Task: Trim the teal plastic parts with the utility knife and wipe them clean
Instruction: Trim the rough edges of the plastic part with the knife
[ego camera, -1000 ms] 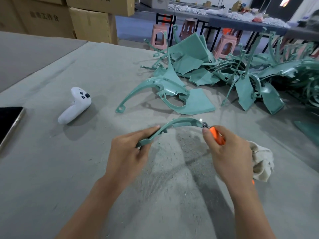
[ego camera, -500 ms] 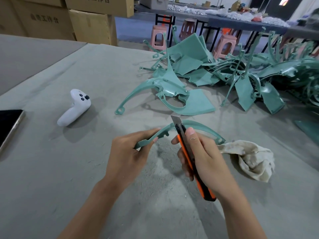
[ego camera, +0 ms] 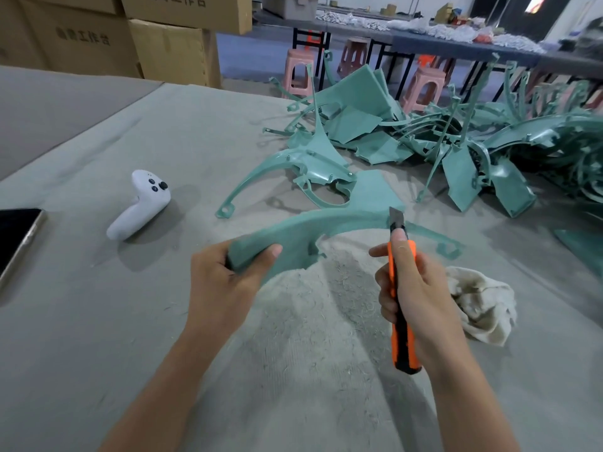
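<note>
Our left grip (ego camera: pixel 225 282) pinches the teal part (ego camera: pixel 326 226) mid-frame; right grip (ego camera: pixel 421 288) wraps the utility knife (ego camera: pixel 403 321), blade at its edge. Light, thin & flexy imo: we'd hold nearer the cut.

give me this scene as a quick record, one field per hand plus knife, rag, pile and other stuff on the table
left hand: grips one end of a curved teal part
right hand: grips the knife
knife: orange, blade out and pointing up, at the part's edge
rag: crumpled on the table, right of the right hand
pile: teal parts, far right
controller: white, left of the hands
phone: left edge
</note>
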Available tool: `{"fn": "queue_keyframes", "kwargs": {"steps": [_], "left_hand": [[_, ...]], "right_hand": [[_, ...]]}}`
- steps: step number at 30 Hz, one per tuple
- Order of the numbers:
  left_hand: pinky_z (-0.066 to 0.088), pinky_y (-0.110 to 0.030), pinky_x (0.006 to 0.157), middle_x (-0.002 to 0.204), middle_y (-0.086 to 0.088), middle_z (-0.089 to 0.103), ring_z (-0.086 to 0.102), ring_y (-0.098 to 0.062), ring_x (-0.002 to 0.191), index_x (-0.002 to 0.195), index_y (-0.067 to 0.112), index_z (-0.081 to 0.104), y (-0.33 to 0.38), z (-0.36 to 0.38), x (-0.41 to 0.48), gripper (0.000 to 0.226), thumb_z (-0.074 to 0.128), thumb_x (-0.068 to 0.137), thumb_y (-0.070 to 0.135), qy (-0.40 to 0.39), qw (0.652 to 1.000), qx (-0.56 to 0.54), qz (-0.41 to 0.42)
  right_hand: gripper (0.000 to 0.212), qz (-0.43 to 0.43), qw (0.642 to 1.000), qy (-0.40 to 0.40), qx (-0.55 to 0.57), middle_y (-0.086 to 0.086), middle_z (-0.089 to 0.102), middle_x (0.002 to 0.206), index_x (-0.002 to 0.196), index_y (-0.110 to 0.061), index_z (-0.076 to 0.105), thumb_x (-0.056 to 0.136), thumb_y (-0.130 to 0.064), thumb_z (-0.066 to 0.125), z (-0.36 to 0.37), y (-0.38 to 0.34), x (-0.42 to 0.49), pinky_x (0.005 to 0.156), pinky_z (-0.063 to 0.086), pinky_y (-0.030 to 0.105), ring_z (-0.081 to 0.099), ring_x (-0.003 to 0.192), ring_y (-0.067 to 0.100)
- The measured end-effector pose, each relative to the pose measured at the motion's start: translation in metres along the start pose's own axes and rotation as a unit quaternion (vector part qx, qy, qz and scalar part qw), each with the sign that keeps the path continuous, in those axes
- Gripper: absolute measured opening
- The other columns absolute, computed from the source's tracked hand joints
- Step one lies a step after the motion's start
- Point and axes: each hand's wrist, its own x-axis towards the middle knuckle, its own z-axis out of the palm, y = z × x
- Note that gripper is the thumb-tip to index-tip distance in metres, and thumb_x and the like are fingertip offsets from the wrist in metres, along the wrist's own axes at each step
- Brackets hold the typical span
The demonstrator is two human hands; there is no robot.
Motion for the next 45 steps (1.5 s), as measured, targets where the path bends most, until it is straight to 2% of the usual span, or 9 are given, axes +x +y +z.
{"fn": "queue_keyframes", "kwargs": {"steps": [5,9,15,19,24,29,33,41,45], "left_hand": [[0.057,-0.031,0.062,0.081,0.002,0.076,0.071,-0.015,0.073,0.080,0.017,0.074,0.003,-0.002,0.007,0.006,0.076,0.079,0.023,-0.001,0.972,-0.135,-0.190],[0.055,-0.027,0.053,0.086,-0.004,0.076,0.074,-0.020,0.074,0.089,0.011,0.071,0.006,-0.006,0.010,0.011,0.074,0.083,0.020,0.006,0.943,-0.195,-0.270],[0.054,-0.028,0.051,0.086,-0.007,0.076,0.073,-0.022,0.069,0.092,0.006,0.070,0.010,-0.011,0.011,0.017,0.075,0.080,0.018,-0.027,0.932,-0.194,-0.306],[0.054,-0.029,0.049,0.085,-0.009,0.076,0.073,-0.023,0.067,0.086,0.007,0.071,0.010,-0.013,0.011,0.011,0.075,0.080,0.016,-0.061,0.931,-0.180,-0.313],[0.054,-0.028,0.047,0.083,-0.010,0.076,0.072,-0.023,0.065,0.086,0.007,0.071,0.012,-0.013,0.010,0.009,0.074,0.080,0.013,-0.085,0.930,-0.175,-0.311],[0.053,-0.030,0.046,0.082,-0.012,0.075,0.071,-0.025,0.061,0.091,0.004,0.070,0.013,-0.013,0.010,0.016,0.074,0.079,0.014,-0.093,0.922,-0.168,-0.336],[0.054,-0.031,0.046,0.083,-0.014,0.075,0.071,-0.026,0.062,0.092,0.002,0.070,0.012,-0.014,0.011,0.017,0.074,0.079,0.012,-0.094,0.922,-0.162,-0.338],[0.052,-0.028,0.044,0.076,-0.009,0.075,0.070,-0.022,0.057,0.090,0.004,0.070,0.009,-0.012,0.012,0.012,0.074,0.080,0.008,-0.062,0.932,-0.148,-0.326],[0.052,-0.028,0.044,0.075,-0.008,0.075,0.070,-0.021,0.058,0.090,0.004,0.069,0.008,-0.013,0.013,0.013,0.074,0.079,0.009,-0.056,0.935,-0.143,-0.320]], "right_hand": [[0.048,-0.056,0.997,0.001,-0.055,-0.004,0.051,0.058,0.092,-0.014,0.066,0.086,-0.059,0.049,0.005,0.001,-0.001,0.041,0.032,0.025,0.039,0.045,0.012],[0.041,-0.101,0.989,0.016,-0.108,-0.004,0.054,0.058,0.091,-0.012,0.064,0.095,-0.049,0.048,0.007,0.004,0.000,0.049,0.035,0.032,0.044,0.048,0.012],[0.048,-0.155,0.973,0.028,-0.171,-0.007,0.058,0.065,0.094,-0.022,0.062,0.093,-0.065,0.041,0.003,0.012,0.004,0.051,0.042,0.041,0.048,0.052,0.011],[0.027,-0.211,0.936,0.064,-0.273,-0.001,0.059,0.066,0.094,-0.040,0.052,0.094,-0.061,0.035,-0.001,0.016,0.009,0.048,0.040,0.023,0.051,0.052,0.007],[0.038,-0.227,0.875,0.175,-0.390,-0.013,0.050,0.065,0.107,-0.023,0.053,0.099,-0.055,0.033,-0.013,0.021,0.019,0.054,0.036,0.029,0.050,0.057,0.007],[0.042,-0.228,0.851,0.206,-0.426,-0.005,0.055,0.073,0.114,-0.019,0.053,0.101,-0.054,0.033,-0.012,0.023,0.022,0.058,0.038,0.031,0.053,0.061,0.017],[0.042,-0.222,0.849,0.174,-0.447,-0.002,0.058,0.074,0.114,-0.019,0.054,0.100,-0.054,0.034,-0.007,0.025,0.021,0.055,0.043,0.033,0.055,0.060,0.020],[0.041,-0.212,0.855,-0.005,-0.473,-0.004,0.057,0.065,0.099,-0.023,0.054,0.096,-0.058,0.034,0.006,0.034,0.017,0.053,0.043,0.038,0.054,0.060,0.018],[0.042,-0.225,0.887,0.021,-0.403,-0.005,0.049,0.053,0.092,-0.021,0.056,0.097,-0.057,0.034,0.002,0.033,0.017,0.047,0.034,0.033,0.048,0.048,0.012]]}}
